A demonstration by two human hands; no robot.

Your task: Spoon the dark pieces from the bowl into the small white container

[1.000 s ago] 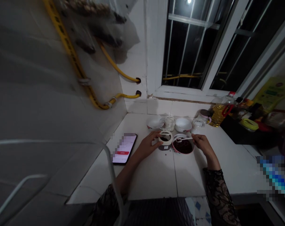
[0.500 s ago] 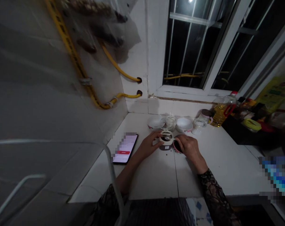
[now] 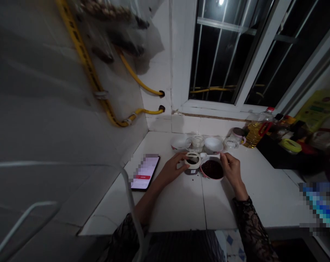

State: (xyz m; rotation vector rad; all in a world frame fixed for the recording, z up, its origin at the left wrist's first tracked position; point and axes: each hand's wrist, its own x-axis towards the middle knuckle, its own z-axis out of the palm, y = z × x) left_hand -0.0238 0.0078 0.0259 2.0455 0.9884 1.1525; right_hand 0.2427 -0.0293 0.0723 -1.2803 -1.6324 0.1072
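My left hand (image 3: 176,167) is closed round the side of a small clear jar (image 3: 192,170) with a cream rim and dark contents, standing on the counter. Pinched in my right hand (image 3: 232,170) is the handle of a small white spoon (image 3: 204,155), its bowl end close to the jar's right rim. Beneath the spoon sits a patterned bowl (image 3: 221,176) holding dark reddish-brown granules, right beside the jar. A few dark crumbs lie on the tiles in front of the jar.
Behind are two white bowls (image 3: 214,145) (image 3: 179,144), glass jars (image 3: 197,142) and a mug (image 3: 238,136). A lit phone (image 3: 145,173) lies left. An oil bottle (image 3: 254,133) and a black box (image 3: 271,153) of condiments stand right. A pale metal bar (image 3: 128,189) crosses the left foreground.
My right hand has moved right with the spoon, drawing it out of the jar's mouth and uncovering the bowl of granules. My left hand stays on the jar.
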